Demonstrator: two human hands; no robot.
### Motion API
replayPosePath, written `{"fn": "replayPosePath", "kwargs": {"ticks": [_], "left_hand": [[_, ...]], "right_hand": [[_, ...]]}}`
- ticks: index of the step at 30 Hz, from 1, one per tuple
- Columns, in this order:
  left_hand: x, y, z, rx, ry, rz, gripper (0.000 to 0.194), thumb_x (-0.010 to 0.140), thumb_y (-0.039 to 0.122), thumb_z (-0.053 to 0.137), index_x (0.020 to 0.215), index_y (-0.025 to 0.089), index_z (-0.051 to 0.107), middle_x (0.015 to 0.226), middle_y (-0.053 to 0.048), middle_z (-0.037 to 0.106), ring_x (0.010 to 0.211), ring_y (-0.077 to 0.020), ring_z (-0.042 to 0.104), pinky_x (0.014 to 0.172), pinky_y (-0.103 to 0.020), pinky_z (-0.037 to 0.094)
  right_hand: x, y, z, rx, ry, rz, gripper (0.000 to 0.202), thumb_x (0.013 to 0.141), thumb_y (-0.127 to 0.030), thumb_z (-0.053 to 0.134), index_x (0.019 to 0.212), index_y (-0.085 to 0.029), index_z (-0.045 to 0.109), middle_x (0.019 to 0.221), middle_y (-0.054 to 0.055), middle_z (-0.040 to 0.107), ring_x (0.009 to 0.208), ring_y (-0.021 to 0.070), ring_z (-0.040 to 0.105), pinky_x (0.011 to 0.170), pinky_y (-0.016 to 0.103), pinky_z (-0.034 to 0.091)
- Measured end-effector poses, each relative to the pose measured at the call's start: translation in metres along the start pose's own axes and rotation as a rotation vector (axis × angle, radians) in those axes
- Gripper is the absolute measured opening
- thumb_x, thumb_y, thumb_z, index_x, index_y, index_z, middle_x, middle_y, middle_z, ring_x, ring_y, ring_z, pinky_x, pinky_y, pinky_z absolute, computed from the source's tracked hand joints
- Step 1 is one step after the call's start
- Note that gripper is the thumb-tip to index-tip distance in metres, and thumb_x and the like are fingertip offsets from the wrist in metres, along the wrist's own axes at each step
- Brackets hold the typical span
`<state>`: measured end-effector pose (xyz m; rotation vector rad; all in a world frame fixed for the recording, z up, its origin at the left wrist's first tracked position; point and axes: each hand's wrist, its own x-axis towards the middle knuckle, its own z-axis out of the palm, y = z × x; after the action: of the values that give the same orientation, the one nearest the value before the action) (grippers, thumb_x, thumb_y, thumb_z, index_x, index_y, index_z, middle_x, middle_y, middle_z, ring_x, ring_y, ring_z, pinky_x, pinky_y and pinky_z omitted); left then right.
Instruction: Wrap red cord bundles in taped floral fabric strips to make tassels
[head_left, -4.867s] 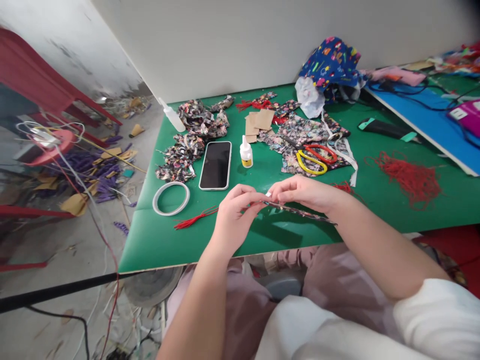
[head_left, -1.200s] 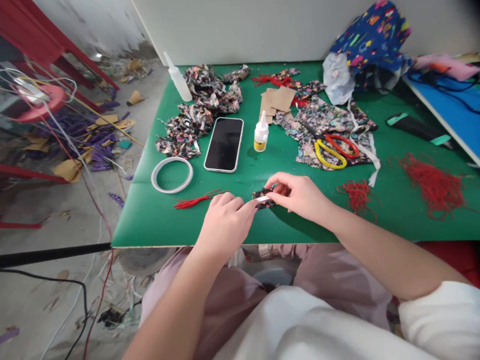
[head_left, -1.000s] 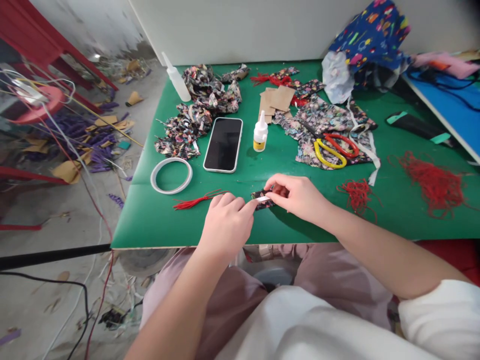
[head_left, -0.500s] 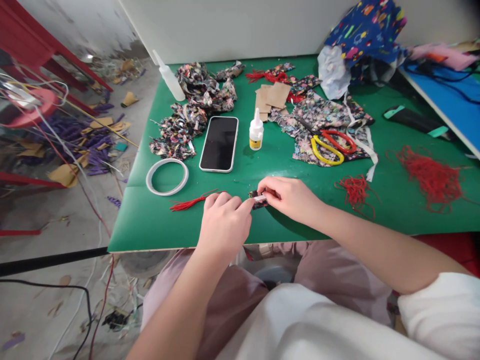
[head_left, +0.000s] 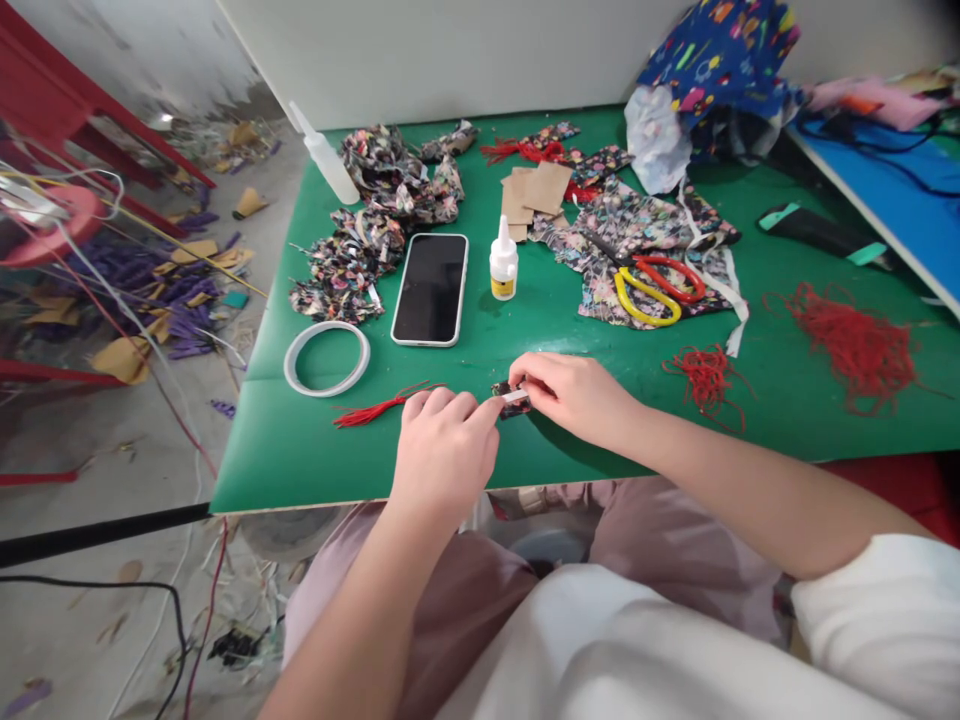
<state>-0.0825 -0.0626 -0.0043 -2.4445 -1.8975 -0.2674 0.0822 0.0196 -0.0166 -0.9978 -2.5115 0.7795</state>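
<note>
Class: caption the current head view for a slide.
Left hand and right hand touch a small dark floral fabric piece over a green tabletop.

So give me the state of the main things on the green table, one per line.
Flowered strip: at the fingertips of both hands
Phone: face up, screen dark
Small bottle: upright
White ring: lying flat
Scissors: lying on flowered cloth; blades hard to make out
Red threads: tangled
Cloth scraps: crumpled
Brown cards: overlapping
</note>
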Motion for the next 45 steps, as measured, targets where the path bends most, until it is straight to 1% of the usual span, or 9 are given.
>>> {"fn": "replayPosePath", "kwargs": {"ticks": [3, 6, 9, 14, 21, 27, 35, 41, 45], "left_hand": [[0.0002, 0.0004, 0.0001, -0.009, 0.012, -0.010, 0.026, 0.083, 0.018, 0.045, 0.099, 0.025, 0.065, 0.088, -0.003, 0.064, 0.079, -0.0213, 0.052, 0.072, -0.036, 0.038], [0.0001, 0.0007, 0.0001, -0.042, 0.014, 0.015, 0.030, 0.082, 0.016, 0.045, 0.105, 0.025, 0.063, 0.112, -0.003, 0.061, 0.093, -0.0236, 0.052, 0.076, -0.038, 0.040], [0.0005, 0.0001, 0.0007, -0.082, 0.008, 0.068, 0.030, 0.082, 0.014, 0.044, 0.104, 0.021, 0.063, 0.120, -0.002, 0.059, 0.104, -0.0246, 0.049, 0.082, -0.040, 0.040], [0.0020, -0.0026, 0.0026, -0.132, 0.007, 0.116, 0.028, 0.082, 0.012, 0.045, 0.103, 0.017, 0.063, 0.116, -0.001, 0.062, 0.107, -0.0240, 0.050, 0.085, -0.040, 0.040], [0.0030, -0.0018, 0.0021, -0.137, 0.018, 0.098, 0.027, 0.083, 0.011, 0.044, 0.100, 0.018, 0.064, 0.114, 0.001, 0.063, 0.103, -0.0244, 0.051, 0.084, -0.041, 0.039], [0.0048, 0.0019, -0.0008, -0.101, 0.031, 0.070, 0.024, 0.083, 0.013, 0.045, 0.093, 0.018, 0.066, 0.110, 0.001, 0.065, 0.089, -0.0233, 0.052, 0.079, -0.040, 0.041], [0.0056, 0.0016, 0.0004, -0.103, 0.043, 0.058, 0.024, 0.083, 0.013, 0.045, 0.091, 0.020, 0.066, 0.108, 0.002, 0.066, 0.085, -0.0222, 0.050, 0.079, -0.039, 0.040], [0.0064, 0.0045, 0.0040, -0.083, 0.030, 0.028, 0.030, 0.084, 0.012, 0.042, 0.108, 0.017, 0.059, 0.092, -0.003, 0.068, 0.087, -0.0224, 0.051, 0.079, -0.039, 0.039], [0.0071, 0.0058, 0.0057, -0.085, 0.032, 0.050, 0.027, 0.085, 0.015, 0.043, 0.106, 0.018, 0.060, 0.100, -0.003, 0.066, 0.087, -0.0211, 0.052, 0.079, -0.038, 0.039]], "right_hand": [[-0.0014, 0.0010, -0.0017, 0.064, 0.028, -0.013, 0.018, 0.081, -0.010, 0.044, 0.090, -0.021, 0.055, 0.083, -0.002, 0.062, 0.065, 0.0082, 0.053, 0.060, 0.020, 0.036], [-0.0029, 0.0010, -0.0039, 0.107, 0.031, -0.063, 0.018, 0.083, -0.011, 0.043, 0.092, -0.021, 0.054, 0.087, -0.001, 0.063, 0.069, 0.0083, 0.055, 0.062, 0.019, 0.038], [-0.0039, -0.0003, -0.0059, 0.120, 0.021, -0.104, 0.018, 0.085, -0.013, 0.041, 0.095, -0.021, 0.053, 0.089, 0.000, 0.063, 0.071, 0.0091, 0.056, 0.064, 0.020, 0.040], [-0.0039, -0.0012, -0.0068, 0.132, 0.035, -0.121, 0.015, 0.086, -0.015, 0.042, 0.095, -0.021, 0.052, 0.085, -0.001, 0.062, 0.068, 0.0078, 0.055, 0.063, 0.018, 0.039], [0.0007, 0.0042, -0.0038, 0.090, 0.024, 0.004, 0.014, 0.083, -0.017, 0.046, 0.096, -0.021, 0.050, 0.070, -0.004, 0.056, 0.059, 0.0083, 0.050, 0.056, 0.019, 0.034], [0.0019, 0.0028, -0.0048, 0.038, -0.012, 0.004, 0.015, 0.082, -0.013, 0.045, 0.093, -0.021, 0.051, 0.073, -0.003, 0.057, 0.059, 0.0087, 0.049, 0.057, 0.020, 0.032], [0.0029, 0.0019, -0.0012, -0.058, -0.010, -0.046, 0.017, 0.082, -0.011, 0.043, 0.092, -0.022, 0.053, 0.086, -0.001, 0.063, 0.071, 0.0109, 0.055, 0.061, 0.022, 0.034], [0.0024, 0.0019, -0.0014, -0.063, -0.020, -0.040, 0.017, 0.082, -0.011, 0.042, 0.092, -0.021, 0.052, 0.087, -0.001, 0.064, 0.073, 0.0115, 0.057, 0.062, 0.022, 0.035], [0.0015, 0.0017, -0.0015, -0.076, -0.020, -0.054, 0.017, 0.081, -0.011, 0.044, 0.093, -0.021, 0.052, 0.085, -0.001, 0.064, 0.069, 0.0110, 0.056, 0.060, 0.022, 0.034]]}}
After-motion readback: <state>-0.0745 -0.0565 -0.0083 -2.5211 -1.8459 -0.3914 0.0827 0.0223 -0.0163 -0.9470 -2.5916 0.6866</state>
